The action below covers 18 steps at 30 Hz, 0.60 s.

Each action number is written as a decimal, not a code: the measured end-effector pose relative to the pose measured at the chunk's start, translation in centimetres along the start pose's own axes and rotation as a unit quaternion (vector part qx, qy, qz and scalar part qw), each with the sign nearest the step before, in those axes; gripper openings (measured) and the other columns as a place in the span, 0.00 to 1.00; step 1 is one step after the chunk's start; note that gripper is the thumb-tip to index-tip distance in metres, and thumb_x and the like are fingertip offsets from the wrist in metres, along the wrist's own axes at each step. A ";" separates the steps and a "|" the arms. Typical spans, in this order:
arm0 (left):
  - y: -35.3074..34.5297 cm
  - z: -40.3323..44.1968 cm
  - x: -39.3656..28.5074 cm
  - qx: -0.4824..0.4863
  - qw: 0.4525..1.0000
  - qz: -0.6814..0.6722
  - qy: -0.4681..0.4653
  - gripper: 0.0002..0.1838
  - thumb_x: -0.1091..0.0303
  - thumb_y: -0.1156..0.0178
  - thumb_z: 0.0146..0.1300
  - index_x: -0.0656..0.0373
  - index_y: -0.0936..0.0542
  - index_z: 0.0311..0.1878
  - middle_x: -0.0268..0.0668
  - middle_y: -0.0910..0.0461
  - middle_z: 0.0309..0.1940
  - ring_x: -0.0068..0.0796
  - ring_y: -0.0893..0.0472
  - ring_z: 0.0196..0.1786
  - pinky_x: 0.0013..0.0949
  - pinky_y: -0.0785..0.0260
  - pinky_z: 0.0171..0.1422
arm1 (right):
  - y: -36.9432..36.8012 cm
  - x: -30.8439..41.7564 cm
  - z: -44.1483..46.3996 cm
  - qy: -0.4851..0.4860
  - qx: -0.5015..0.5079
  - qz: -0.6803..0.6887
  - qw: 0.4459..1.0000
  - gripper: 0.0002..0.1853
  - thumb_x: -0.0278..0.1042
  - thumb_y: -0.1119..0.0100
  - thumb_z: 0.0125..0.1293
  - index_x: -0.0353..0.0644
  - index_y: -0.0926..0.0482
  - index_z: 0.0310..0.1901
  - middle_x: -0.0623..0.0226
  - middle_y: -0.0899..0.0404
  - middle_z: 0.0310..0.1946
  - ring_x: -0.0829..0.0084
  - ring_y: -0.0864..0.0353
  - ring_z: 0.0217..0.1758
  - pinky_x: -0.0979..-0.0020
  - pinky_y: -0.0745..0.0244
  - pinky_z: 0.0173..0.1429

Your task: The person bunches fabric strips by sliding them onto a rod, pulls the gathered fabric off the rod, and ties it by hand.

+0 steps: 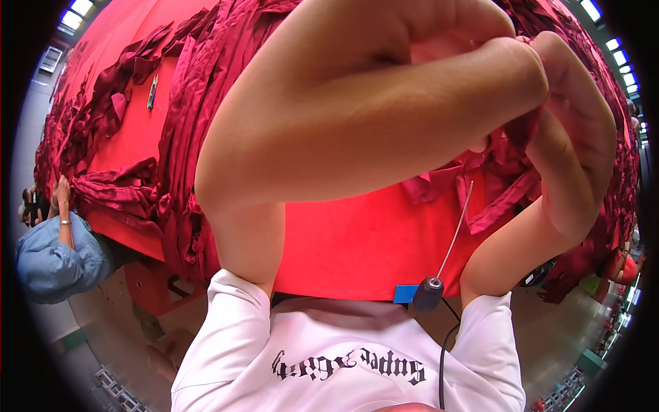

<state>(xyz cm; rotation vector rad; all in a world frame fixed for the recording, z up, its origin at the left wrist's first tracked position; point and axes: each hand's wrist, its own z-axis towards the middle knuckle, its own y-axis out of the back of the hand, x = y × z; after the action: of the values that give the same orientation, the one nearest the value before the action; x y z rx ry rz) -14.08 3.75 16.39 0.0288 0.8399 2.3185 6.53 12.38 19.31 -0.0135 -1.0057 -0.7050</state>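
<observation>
My left hand [473, 27] is raised very close to the camera, its fingers bent and closed. Its tips meet those of my right hand [573, 89], which curls in from the right. Whatever lies between the left fingertips is hidden. A dark red fabric strip [522, 128] shows just under the joined hands, against the curled right hand. Beneath them, more shiny dark red strips [504, 202] lie loosely on the red tabletop [364, 240].
Long bundles of dark red strips [189, 130] cover the left side. Small green-yellow snips [152, 93] lie among them. Before my chest stands a dark-handled tool with a thin metal rod [429, 292], beside a blue piece [405, 294]. A person's blue garment [62, 257] is at left.
</observation>
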 end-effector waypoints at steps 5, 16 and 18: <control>0.0 0.0 0.0 0.003 1.000 0.000 0.003 0.07 0.75 0.40 0.61 0.69 0.21 0.41 0.53 0.21 0.40 0.40 0.17 0.40 0.36 0.21 0.45 | 0.1 0.1 -0.2 0.002 -0.006 -0.015 1.000 0.12 0.27 0.53 0.67 0.28 0.30 0.48 0.64 0.25 0.36 0.81 0.27 0.37 0.80 0.35 0.43; 0.0 0.2 0.0 0.008 1.000 0.001 0.010 0.07 0.75 0.40 0.61 0.69 0.21 0.40 0.53 0.21 0.40 0.40 0.17 0.39 0.36 0.22 0.45 | 0.6 0.1 -0.5 0.007 -0.016 -0.047 0.999 0.15 0.25 0.52 0.67 0.26 0.29 0.53 0.67 0.25 0.41 0.83 0.28 0.42 0.80 0.35 0.47; 0.0 0.2 0.0 0.009 1.000 0.001 0.012 0.07 0.75 0.40 0.61 0.69 0.21 0.40 0.53 0.21 0.40 0.40 0.17 0.39 0.36 0.22 0.45 | 2.1 0.5 0.3 -0.006 0.042 -0.040 0.998 0.15 0.25 0.52 0.67 0.27 0.29 0.52 0.68 0.26 0.41 0.83 0.29 0.42 0.81 0.36 0.47</control>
<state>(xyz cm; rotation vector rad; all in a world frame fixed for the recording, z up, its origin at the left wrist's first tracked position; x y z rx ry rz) -14.06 3.84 16.54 0.0097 0.8732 2.3173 7.58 13.82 20.53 0.0957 -1.0519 -0.7370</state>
